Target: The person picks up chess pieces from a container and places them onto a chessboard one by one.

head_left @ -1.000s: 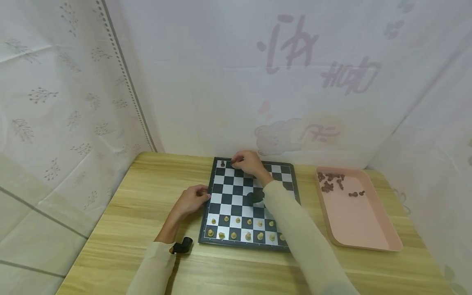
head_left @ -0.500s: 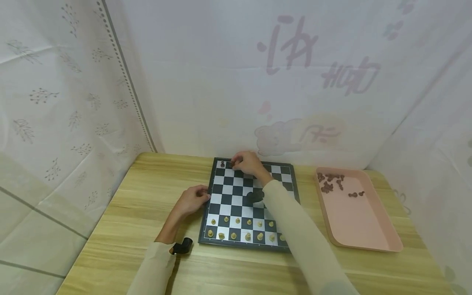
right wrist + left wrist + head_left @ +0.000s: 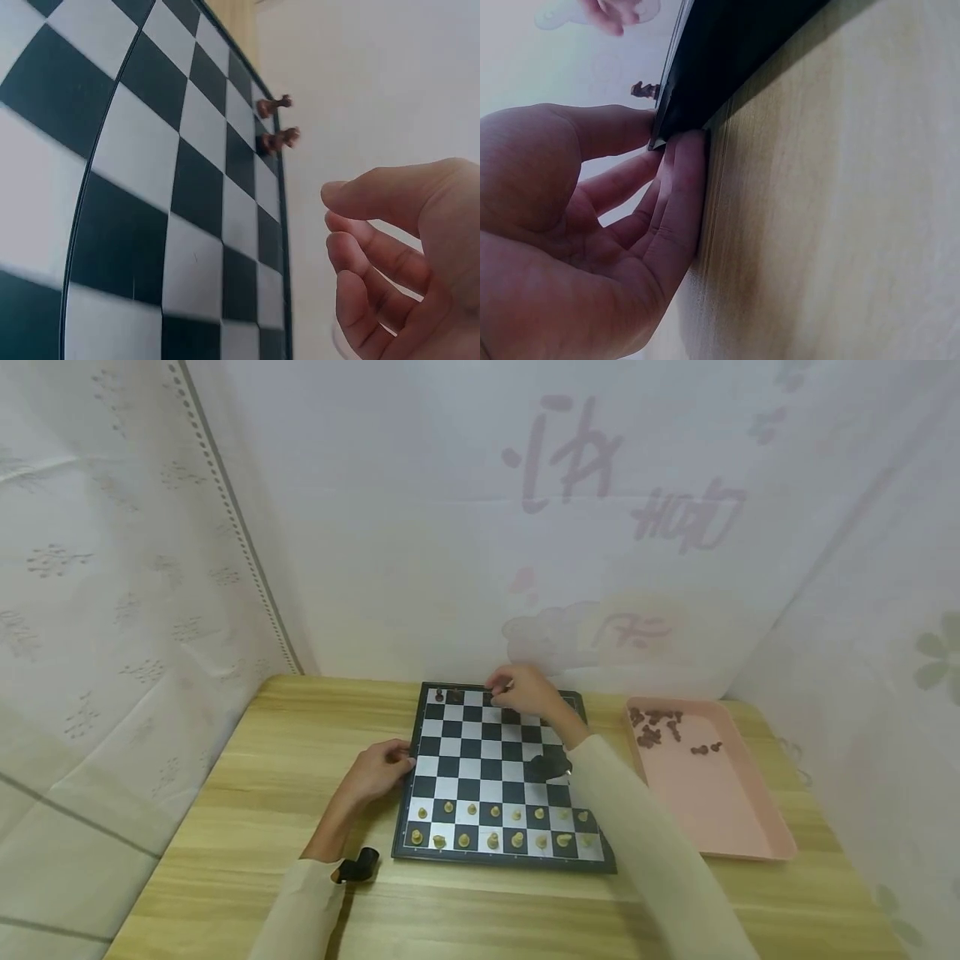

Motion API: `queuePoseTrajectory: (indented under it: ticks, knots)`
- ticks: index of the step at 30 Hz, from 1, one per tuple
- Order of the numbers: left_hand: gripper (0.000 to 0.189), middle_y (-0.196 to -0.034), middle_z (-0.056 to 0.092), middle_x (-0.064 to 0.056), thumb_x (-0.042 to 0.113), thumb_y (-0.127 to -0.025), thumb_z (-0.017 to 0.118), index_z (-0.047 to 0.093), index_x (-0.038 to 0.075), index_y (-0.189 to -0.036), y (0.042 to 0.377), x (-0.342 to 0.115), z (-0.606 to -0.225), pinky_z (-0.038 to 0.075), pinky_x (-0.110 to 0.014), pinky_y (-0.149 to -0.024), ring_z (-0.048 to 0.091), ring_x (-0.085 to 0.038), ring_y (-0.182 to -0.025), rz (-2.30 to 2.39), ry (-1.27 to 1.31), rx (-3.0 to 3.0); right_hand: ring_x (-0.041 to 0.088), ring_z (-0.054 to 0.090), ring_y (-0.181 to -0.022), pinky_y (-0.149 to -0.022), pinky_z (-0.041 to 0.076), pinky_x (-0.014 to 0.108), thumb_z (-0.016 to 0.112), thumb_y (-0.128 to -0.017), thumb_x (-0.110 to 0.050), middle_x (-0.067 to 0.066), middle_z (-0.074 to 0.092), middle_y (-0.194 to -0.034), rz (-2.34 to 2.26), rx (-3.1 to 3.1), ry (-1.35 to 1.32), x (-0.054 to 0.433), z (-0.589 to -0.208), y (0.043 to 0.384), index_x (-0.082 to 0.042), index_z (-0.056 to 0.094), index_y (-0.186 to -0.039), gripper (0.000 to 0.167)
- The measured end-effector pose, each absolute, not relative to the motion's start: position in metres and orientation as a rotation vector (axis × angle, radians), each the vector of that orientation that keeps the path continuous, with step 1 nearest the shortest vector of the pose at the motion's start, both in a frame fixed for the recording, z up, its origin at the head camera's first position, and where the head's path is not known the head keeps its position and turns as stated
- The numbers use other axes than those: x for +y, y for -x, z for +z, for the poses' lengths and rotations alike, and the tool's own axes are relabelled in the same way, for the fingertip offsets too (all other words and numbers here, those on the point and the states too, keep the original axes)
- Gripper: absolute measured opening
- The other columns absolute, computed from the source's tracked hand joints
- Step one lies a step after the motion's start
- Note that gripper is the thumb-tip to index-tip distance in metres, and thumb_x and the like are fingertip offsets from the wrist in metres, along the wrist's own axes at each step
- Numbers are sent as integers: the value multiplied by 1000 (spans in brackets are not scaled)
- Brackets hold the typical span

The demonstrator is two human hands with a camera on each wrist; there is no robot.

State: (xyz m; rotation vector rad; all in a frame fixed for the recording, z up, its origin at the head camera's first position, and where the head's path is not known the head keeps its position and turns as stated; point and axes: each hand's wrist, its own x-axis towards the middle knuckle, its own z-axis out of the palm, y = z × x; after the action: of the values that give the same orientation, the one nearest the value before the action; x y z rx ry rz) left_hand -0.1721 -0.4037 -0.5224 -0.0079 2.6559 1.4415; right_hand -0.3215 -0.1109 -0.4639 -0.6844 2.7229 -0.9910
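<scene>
My left hand [image 3: 378, 770] grips the near-side edge of the chessboard [image 3: 470, 748], thumb on its upper rim and fingertips tucked against its underside. The fingers of my right hand [image 3: 528, 691] are loosely bent, thumb tip close to the forefinger, holding nothing, raised off the board by its far edge. Just left of those right fingers, in the far corner, two dark pieces [image 3: 454, 697] stand side by side. Toward me from both hands, two rows of light pieces [image 3: 492, 840] line the board. Off to the right of my right fingers, the pink tray [image 3: 720, 810] holds scattered dark chessmen [image 3: 649, 737].
</scene>
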Motion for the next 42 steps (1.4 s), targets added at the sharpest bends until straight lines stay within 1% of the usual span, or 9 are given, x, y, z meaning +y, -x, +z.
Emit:
queuePoseTrajectory:
  ticks: [6,13,17,23,26,32,36,39,42]
  knots:
    - [33,-103,77,-11,7,-105,69,70,-6,-135,170,-404,-521,58,-32,-72,73,-21,-83,1455,31,2634,30,71,-103,-88,60,47,81,-97,-7,8,76,-111,-1024,2767,714,-74,-455,307,-2,78,-123,26]
    - [33,-105,77,-12,7,-106,68,69,-6,-137,170,-403,-519,59,-35,-72,74,-23,-86,1449,19,2623,31,71,-103,-90,59,51,81,-97,-10,8,77,-110,-1053,2858,627,-26,-456,287,-4,79,-120,25]
    - [36,-104,76,-12,8,-107,68,68,-7,-140,170,-403,-519,56,-32,-70,72,-23,-86,1428,29,2630,38,70,-111,-92,59,54,79,-99,-11,15,75,-121,-1042,2881,500,-3,-459,277,-1,76,-125,28]
    - [42,-102,74,-12,7,-107,67,64,-7,-146,171,-402,-520,52,-31,-67,70,-21,-81,1397,21,2646,49,63,-130,-103,55,61,75,-103,-13,26,66,-144,-955,2893,305,15,-465,261,3,67,-141,41]
    - [43,-103,75,-14,6,-107,66,62,-8,-148,171,-401,-521,52,-32,-66,71,-21,-80,1392,6,2646,52,61,-132,-105,53,63,75,-103,-13,30,63,-146,-906,2887,240,18,-469,256,4,63,-145,47]
    - [45,-108,77,-18,5,-107,64,60,-11,-149,169,-402,-524,56,-33,-69,74,-22,-79,1407,-31,2627,49,69,-120,-100,57,59,76,-98,-9,32,70,-132,-774,2891,213,17,-481,251,8,60,-145,52]
    - [45,-111,77,-21,5,-107,64,60,-11,-149,167,-401,-523,59,-36,-71,75,-23,-80,1413,-38,2616,46,73,-113,-96,59,58,73,-94,0,32,73,-125,-797,2886,228,17,-487,247,13,59,-144,54]
    - [45,-111,77,-22,5,-107,64,60,-11,-149,165,-401,-521,61,-38,-73,75,-23,-80,1409,-30,2612,43,74,-105,-91,61,55,70,-89,7,29,75,-116,-820,2894,252,19,-491,245,14,61,-143,54]
    - [44,-108,77,-19,5,-107,65,61,-11,-148,163,-401,-520,59,-37,-72,73,-22,-78,1383,-27,2624,36,72,-93,-82,61,51,69,-84,11,22,76,-104,-818,2920,284,20,-492,242,13,65,-139,55]
